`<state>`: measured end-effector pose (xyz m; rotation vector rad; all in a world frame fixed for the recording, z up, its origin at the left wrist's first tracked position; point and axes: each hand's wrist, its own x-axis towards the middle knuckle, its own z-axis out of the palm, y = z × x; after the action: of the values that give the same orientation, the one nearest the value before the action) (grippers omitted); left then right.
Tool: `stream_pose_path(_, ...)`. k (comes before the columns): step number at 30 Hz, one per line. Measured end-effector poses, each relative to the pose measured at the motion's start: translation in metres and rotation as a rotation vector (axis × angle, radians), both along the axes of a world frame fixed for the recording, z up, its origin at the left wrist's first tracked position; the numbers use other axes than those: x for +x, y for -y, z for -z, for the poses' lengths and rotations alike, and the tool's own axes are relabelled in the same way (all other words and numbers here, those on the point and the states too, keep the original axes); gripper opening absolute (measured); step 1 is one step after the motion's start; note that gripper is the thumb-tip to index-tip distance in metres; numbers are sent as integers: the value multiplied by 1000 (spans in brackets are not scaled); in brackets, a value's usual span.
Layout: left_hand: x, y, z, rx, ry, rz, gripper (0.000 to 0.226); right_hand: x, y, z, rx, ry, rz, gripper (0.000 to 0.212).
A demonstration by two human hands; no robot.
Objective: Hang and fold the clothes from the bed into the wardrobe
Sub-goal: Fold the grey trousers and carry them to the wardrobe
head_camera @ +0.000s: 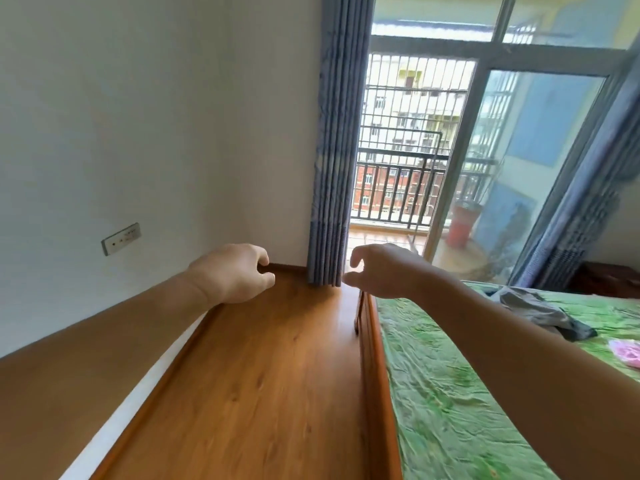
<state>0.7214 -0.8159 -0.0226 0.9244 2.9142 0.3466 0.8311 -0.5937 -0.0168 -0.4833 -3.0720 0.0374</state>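
Left grip (235, 271) and right grip (384, 271) loosely curled, holding nothing. Crumpled grey garment (543, 313) lies right of right grip on green-sheeted bed (450, 393); pink fabric (627, 351) farther right.

hands: left hand (235, 273), right hand (384, 271) loosely curled | grey garment (543, 311) on bed (450, 393)

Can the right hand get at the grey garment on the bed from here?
Probably yes. The right hand is empty near the corner of the bed, and the grey garment lies uncovered on the green sheet to its right, nothing between them. A step closer may be needed.
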Motion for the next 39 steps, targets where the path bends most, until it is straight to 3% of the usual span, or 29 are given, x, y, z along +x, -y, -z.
stream_pose_path(19,-294,-358,27,18,-1,461,45,-197,-285,29,-103,33,471,46)
stream_pose_path(31,-509,-525,63,-82,-41,765,47,-395,-404,79,-191,58,752,49)
stream_pose_path(39,-621,-660,90,-124,-26,856,47,-497,-513,105,-219,71,858,46)
